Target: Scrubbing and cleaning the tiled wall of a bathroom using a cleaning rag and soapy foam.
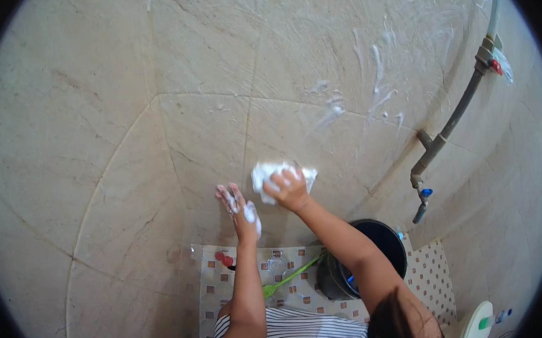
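Observation:
A wet white cloth (266, 178) is pressed flat to the tiled wall (212, 140) under my right hand (287, 189), whose fingers are bent over it. White foam coats those fingers. To its left, my left hand (243, 215) is raised near the wall with its fingers apart, holding nothing; lather covers its back and fingers. Whether its fingertips touch the tile I cannot tell. Streaks of foam (333, 110) run over the wall above and to the right of the cloth.
A grey pipe (453, 114) with a blue-handled tap (425, 193) and a red-handled valve (496, 67) runs down the right wall. Below stands a black bucket (380, 241), partly behind my right arm. A green-handled tool (292, 276) and red objects (224, 259) lie on the patterned floor (303, 298).

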`<action>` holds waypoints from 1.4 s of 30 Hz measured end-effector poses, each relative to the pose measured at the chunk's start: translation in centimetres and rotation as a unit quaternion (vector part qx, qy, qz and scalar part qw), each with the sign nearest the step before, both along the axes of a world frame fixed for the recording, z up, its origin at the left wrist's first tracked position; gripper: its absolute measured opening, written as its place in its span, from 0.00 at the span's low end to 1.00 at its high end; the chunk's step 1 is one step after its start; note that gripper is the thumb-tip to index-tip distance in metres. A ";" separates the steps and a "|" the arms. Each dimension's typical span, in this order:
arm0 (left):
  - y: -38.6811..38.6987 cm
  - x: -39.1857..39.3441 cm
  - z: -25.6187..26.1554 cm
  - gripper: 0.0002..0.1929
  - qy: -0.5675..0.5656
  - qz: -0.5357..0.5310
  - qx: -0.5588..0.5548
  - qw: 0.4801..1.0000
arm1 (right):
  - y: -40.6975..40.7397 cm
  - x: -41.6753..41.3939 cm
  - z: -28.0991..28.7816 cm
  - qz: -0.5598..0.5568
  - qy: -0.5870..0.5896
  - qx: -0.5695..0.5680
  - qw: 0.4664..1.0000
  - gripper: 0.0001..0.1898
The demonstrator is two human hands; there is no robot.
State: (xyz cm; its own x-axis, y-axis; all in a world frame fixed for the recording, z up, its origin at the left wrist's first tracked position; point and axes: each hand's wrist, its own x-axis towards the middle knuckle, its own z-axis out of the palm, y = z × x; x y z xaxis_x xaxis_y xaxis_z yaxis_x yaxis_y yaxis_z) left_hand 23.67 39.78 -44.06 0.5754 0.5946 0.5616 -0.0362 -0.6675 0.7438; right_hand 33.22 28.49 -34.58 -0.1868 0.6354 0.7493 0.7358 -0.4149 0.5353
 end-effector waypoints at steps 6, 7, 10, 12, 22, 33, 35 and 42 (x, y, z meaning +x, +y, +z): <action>0.2 -0.2 -0.5 0.46 0.008 -0.022 0.004 1.000 | -7.5 1.3 3.1 -0.121 -0.024 0.095 0.988 0.15; 0.1 0.0 -0.6 0.48 0.006 -0.020 -0.002 1.000 | -7.9 2.4 6.0 -0.122 -0.014 0.203 0.971 0.18; -0.3 0.5 -0.9 0.56 0.009 -0.016 -0.011 1.000 | -5.9 4.5 11.2 -0.104 0.072 0.426 0.896 0.19; -0.6 0.8 -1.0 0.62 0.017 0.012 0.018 1.000 | -2.5 4.3 9.1 -0.118 0.034 0.382 0.916 0.15; -1.0 1.8 -1.0 0.72 0.045 0.023 -0.003 0.999 | -18.7 5.9 0.2 -0.283 0.188 0.533 0.775 0.18; -0.3 5.1 -6.5 0.73 0.140 -0.005 -0.116 0.983 | -16.0 5.5 3.1 -0.202 0.144 0.448 0.859 0.22; 0.2 5.5 -7.5 0.68 0.162 0.003 -0.103 0.981 | -17.7 6.9 4.1 -0.086 0.211 0.600 0.767 0.16; 1.4 5.7 -7.7 0.64 0.184 -0.114 -0.179 0.960 | -11.7 6.0 -2.1 -0.224 0.071 0.472 0.850 0.23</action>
